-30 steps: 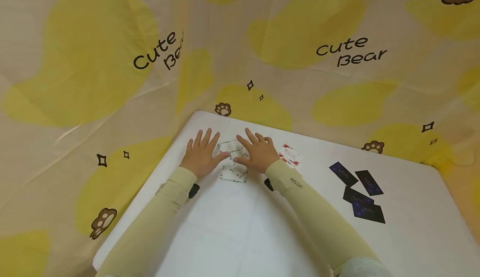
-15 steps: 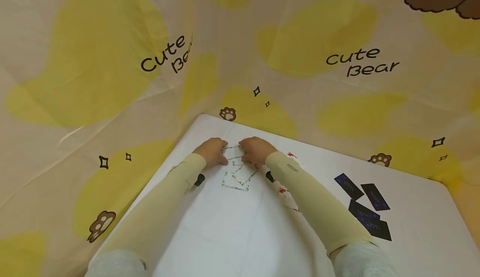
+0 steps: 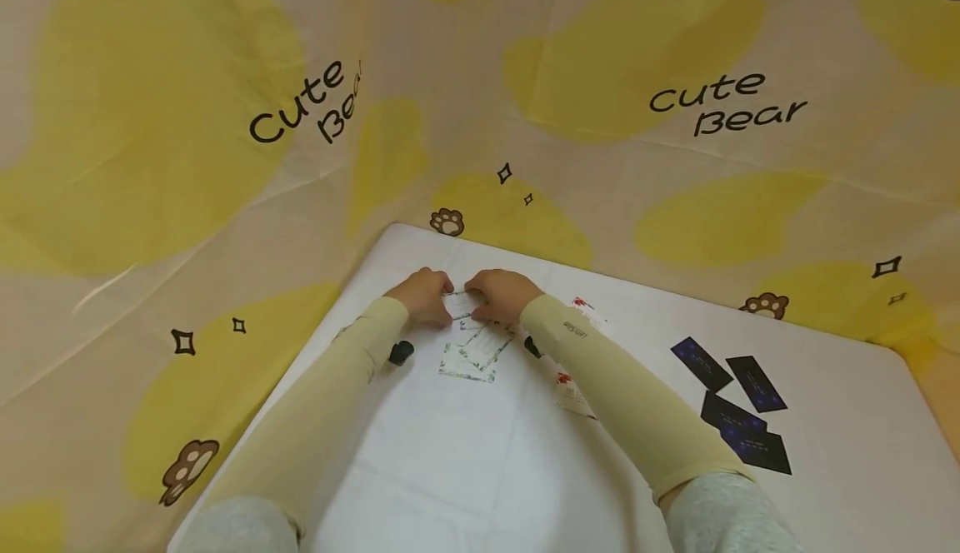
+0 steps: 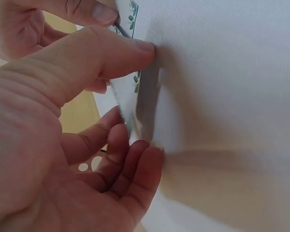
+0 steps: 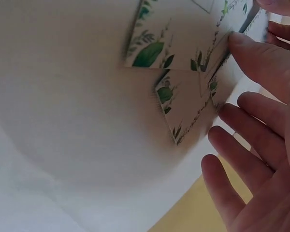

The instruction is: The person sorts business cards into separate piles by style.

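In the head view, my left hand point(image 3: 423, 296) and my right hand point(image 3: 510, 295) face each other near the table's far left corner. Between them is a white card point(image 3: 460, 305) with a green leaf border; each hand pinches one end. The left wrist view has my left thumb point(image 4: 130, 53) along the card's edge, fingers behind it, the card tilted off the cloth. In the right wrist view, my right thumb point(image 5: 246, 46) presses the card's near side, other fingers loosely spread. More leaf-bordered cards point(image 3: 467, 364) lie overlapping just in front, partly covered by my right hand.
Red-and-white cards point(image 3: 576, 396) lie beside and partly under my right forearm. Several black-and-blue cards point(image 3: 756, 450) are spread farther right on the white table point(image 3: 442, 470). A patterned cloth point(image 3: 570, 62) rises behind the table's far and left edges.
Both hands were spread flat over the leaf-bordered cards a second ago. Their fingers have since curled in and taken hold of the far card's two ends. The head view has shifted slightly.
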`<state>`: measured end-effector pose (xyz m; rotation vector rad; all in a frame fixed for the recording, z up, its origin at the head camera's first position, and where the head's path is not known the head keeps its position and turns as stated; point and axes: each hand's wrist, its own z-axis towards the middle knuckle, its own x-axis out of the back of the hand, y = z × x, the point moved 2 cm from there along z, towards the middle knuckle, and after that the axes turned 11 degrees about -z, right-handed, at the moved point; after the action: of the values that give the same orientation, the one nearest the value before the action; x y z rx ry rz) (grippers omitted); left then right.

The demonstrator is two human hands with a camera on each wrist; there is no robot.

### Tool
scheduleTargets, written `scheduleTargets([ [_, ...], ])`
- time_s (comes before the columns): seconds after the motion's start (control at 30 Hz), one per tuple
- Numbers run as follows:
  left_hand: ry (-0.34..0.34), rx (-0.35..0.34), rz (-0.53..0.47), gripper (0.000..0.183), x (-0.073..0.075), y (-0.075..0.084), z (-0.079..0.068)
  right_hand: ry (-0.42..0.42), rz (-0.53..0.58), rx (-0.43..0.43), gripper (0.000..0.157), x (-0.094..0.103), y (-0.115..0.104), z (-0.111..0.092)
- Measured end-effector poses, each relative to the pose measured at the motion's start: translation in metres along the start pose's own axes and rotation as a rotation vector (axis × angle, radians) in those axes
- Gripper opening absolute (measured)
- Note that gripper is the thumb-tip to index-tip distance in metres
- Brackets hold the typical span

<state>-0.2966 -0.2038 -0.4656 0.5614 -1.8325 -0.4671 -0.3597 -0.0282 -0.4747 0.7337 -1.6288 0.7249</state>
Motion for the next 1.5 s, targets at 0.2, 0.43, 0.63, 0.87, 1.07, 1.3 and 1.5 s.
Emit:
scheduleTargets([
  [0.2,0.003,-0.068,0.058,0.063,0.006,0.006,0.009,0.029,-0.094,-0.012,0.062,-0.003,0.007,0.003],
  [0.43,0.011,-0.184,0.123,0.066,0.008,0.02,0.044,0.135,-0.222,-0.077,0.047,-0.009,0.031,0.005],
  [0.63,-0.028,-0.193,0.098,0.065,-0.014,0.019,0.055,0.097,-0.106,-0.166,0.051,-0.017,0.042,-0.011],
  [0.87,0.018,-0.181,0.09,0.071,-0.019,0.024,0.053,0.114,-0.07,-0.225,0.054,-0.017,0.049,-0.022],
  [1.07,0.053,-0.133,0.106,0.082,-0.014,0.03,0.031,0.12,-0.001,-0.154,0.06,-0.008,0.039,-0.039],
  [1.3,0.051,-0.037,0.042,0.064,-0.039,0.055,-0.043,0.075,-0.042,0.023,0.062,-0.011,0.014,-0.076],
  [1.5,0.156,0.024,0.046,0.061,-0.07,0.062,-0.058,0.088,-0.066,0.09,0.059,-0.019,0.003,-0.082],
])
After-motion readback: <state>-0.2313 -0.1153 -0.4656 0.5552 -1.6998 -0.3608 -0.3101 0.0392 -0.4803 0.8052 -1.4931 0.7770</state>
